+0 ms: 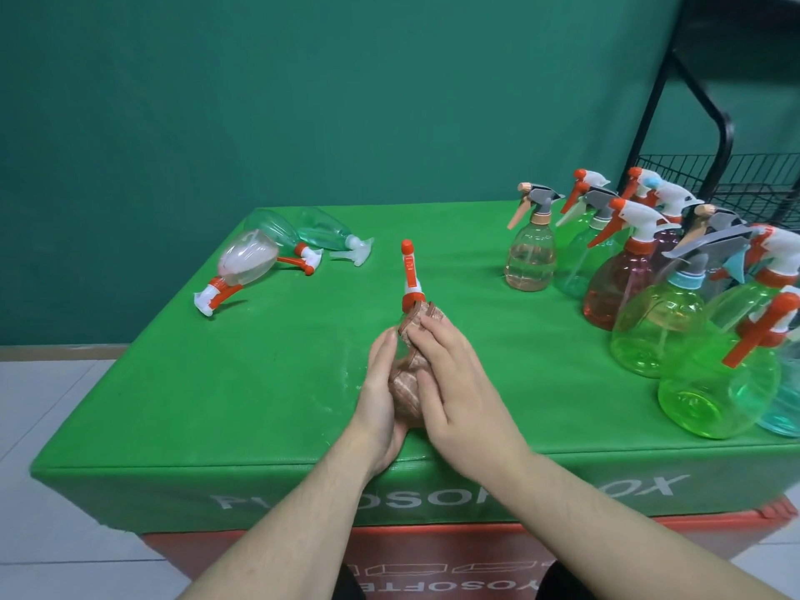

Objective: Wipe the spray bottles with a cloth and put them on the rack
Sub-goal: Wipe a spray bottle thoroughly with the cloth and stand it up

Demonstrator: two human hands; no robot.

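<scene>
A spray bottle with a white and orange spray head (410,275) is held between both hands above the green table (268,383), its head pointing away from me. A brown cloth (407,387) wraps the bottle's body, which is mostly hidden. My left hand (381,391) cups the bottle from the left. My right hand (450,378) grips the cloth against the bottle from the right. The black wire rack (753,175) stands at the far right behind the table.
Three bottles lie on their sides at the table's far left (259,253). Several upright spray bottles, green, pink and clear, crowd the right side (658,313). A teal wall rises behind. A red box sits under the green one (433,556).
</scene>
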